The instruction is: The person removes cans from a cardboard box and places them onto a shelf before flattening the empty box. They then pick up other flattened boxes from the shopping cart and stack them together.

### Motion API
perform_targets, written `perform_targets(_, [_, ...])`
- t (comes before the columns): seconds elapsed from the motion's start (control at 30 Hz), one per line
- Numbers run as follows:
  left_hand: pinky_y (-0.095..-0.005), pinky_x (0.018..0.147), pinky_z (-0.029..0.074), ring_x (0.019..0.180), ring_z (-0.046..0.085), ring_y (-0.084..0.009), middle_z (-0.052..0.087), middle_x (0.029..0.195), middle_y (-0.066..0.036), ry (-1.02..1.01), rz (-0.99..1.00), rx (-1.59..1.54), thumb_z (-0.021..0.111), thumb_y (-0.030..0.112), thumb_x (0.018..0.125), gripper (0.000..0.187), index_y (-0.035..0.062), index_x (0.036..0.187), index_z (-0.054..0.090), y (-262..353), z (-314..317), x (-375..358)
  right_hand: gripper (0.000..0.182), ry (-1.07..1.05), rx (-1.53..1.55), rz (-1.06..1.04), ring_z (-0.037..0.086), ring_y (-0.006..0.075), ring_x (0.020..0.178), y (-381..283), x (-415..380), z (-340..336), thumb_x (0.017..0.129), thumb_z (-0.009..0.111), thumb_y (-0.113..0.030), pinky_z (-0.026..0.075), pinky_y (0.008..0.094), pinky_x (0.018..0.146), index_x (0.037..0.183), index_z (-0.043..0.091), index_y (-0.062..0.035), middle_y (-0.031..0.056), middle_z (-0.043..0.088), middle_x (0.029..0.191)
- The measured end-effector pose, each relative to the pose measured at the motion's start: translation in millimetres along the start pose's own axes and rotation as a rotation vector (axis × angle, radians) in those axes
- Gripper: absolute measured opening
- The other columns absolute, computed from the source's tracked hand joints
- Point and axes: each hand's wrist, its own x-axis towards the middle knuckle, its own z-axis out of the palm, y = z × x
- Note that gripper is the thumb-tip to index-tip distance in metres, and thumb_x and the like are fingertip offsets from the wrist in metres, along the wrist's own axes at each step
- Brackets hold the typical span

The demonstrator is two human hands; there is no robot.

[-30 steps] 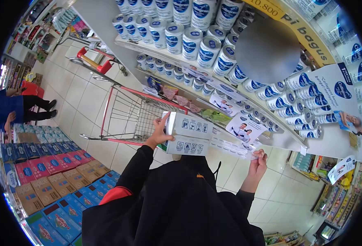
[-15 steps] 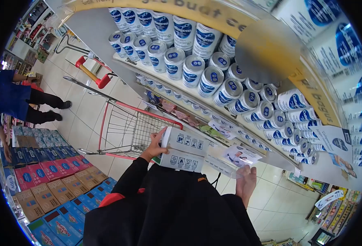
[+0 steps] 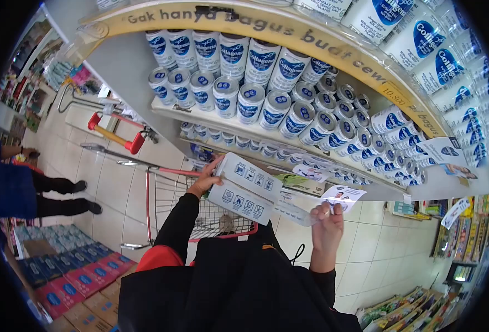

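Observation:
My left hand point(image 3: 204, 178) grips the left end of a white carton point(image 3: 244, 189) printed with rows of dark handling icons. The carton is tilted, its right end lower, above the shopping cart. From its right end a clear plastic strip point(image 3: 293, 213) stretches toward my right hand point(image 3: 328, 224). The fingers of that hand are curled and pinched at the strip's far end. Just behind them hangs a leaflet point(image 3: 341, 195) with a picture, at the lower shelf edge. Whatever the carton holds is hidden.
White and blue cans point(image 3: 250, 103) stand in rows on a curved shelf beneath a yellow banner point(image 3: 272, 23). A red-and-wire shopping cart point(image 3: 164, 193) is below the carton. At left stand a person in dark blue point(image 3: 15, 180) and stacked boxes point(image 3: 70, 282). Shelves of goods line the right.
The view has shifted, showing more of the banner. The carton has tilted, its right end lower. My right hand has risen, and its fingers are more curled now.

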Motion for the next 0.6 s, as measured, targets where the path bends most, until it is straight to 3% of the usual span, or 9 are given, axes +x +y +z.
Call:
perform_targets(0.1, [-0.027, 0.091, 0.025, 0.108, 0.035, -0.0205, 0.039, 0.119, -0.007, 0.014, 0.061, 0.007, 0.053, 0.008, 0.046, 0.079, 0.0135, 0.123, 0.036, -25.6, -23.7, 17.6, 0.031, -0.014, 0.026, -0.063, 0.042, 0.015, 0.069, 7.2, 5.5, 8.9, 0.067, 0.04, 0.014, 0.036, 0.0319, 0.071, 0.082, 0.037, -0.0137, 0.0045, 0.042, 0.076])
perform_targets(0.17, [-0.0271, 0.089, 0.027, 0.109, 0.035, -0.0197, 0.039, 0.119, -0.007, 0.036, -0.056, -0.081, 0.053, 0.009, 0.048, 0.076, 0.0116, 0.123, 0.035, -27.5, -26.7, 16.6, 0.03, 0.0, 0.001, -0.093, 0.042, 0.0145, 0.068, 8.5, 5.7, 10.0, 0.069, 0.042, 0.012, 0.037, 0.0312, 0.071, 0.083, 0.037, -0.0133, 0.0044, 0.042, 0.075])
perform_targets(0.33, [-0.0262, 0.087, 0.03, 0.102, 0.041, -0.0186, 0.045, 0.112, -0.008, -0.007, -0.07, -0.077, 0.054, 0.007, 0.056, 0.068, 0.0097, 0.121, 0.037, 4.5, -22.3, -6.7, 0.025, 0.11, 0.003, -0.126, 0.044, 0.0137, 0.067, 1.2, 3.8, 0.1, 0.072, 0.047, 0.008, 0.038, 0.0294, 0.071, 0.083, 0.037, -0.0121, 0.0054, 0.045, 0.077])
perform_targets(0.43, [-0.0286, 0.083, 0.034, 0.097, 0.046, -0.0223, 0.048, 0.107, -0.012, 0.079, -0.151, 0.165, 0.056, 0.01, 0.06, 0.059, 0.0073, 0.118, 0.04, -9.9, -30.9, -8.7, 0.025, 0.15, 0.033, -0.264, 0.044, 0.014, 0.066, -13.8, 5.3, -34.0, 0.07, 0.049, 0.008, 0.037, 0.0294, 0.068, 0.081, 0.038, -0.011, 0.0053, 0.045, 0.075])
perform_targets(0.5, [-0.0328, 0.079, 0.039, 0.094, 0.048, -0.0292, 0.049, 0.103, -0.018, 0.179, 0.009, 0.671, 0.059, 0.016, 0.062, 0.055, 0.0023, 0.113, 0.042, -13.1, -25.0, -20.9, 0.025, 0.191, -0.01, -0.328, 0.043, 0.0141, 0.065, -24.2, 0.9, -57.8, 0.068, 0.047, 0.009, 0.037, 0.0299, 0.067, 0.08, 0.038, -0.0111, 0.0049, 0.044, 0.073])
perform_targets(0.57, [-0.0357, 0.077, 0.04, 0.092, 0.048, -0.0346, 0.047, 0.102, -0.022, 0.21, 0.111, 0.791, 0.06, 0.018, 0.062, 0.057, -0.0017, 0.111, 0.041, -12.2, -9.3, -36.4, 0.023, 0.199, -0.143, -0.365, 0.043, 0.0144, 0.064, -27.7, -5.3, -78.0, 0.065, 0.048, 0.008, 0.037, 0.0299, 0.064, 0.078, 0.039, -0.009, 0.0053, 0.044, 0.072])
perform_targets(0.6, [-0.0362, 0.078, 0.04, 0.092, 0.048, -0.035, 0.046, 0.103, -0.022, 0.283, 0.08, 0.862, 0.06, 0.019, 0.062, 0.057, -0.003, 0.111, 0.041, 11.0, 10.1, -50.4, 0.022, 0.276, -0.824, -0.359, 0.043, 0.0155, 0.064, -26.4, -7.8, -91.6, 0.064, 0.05, 0.005, 0.037, 0.0298, 0.063, 0.078, 0.039, -0.0075, 0.006, 0.043, 0.072])
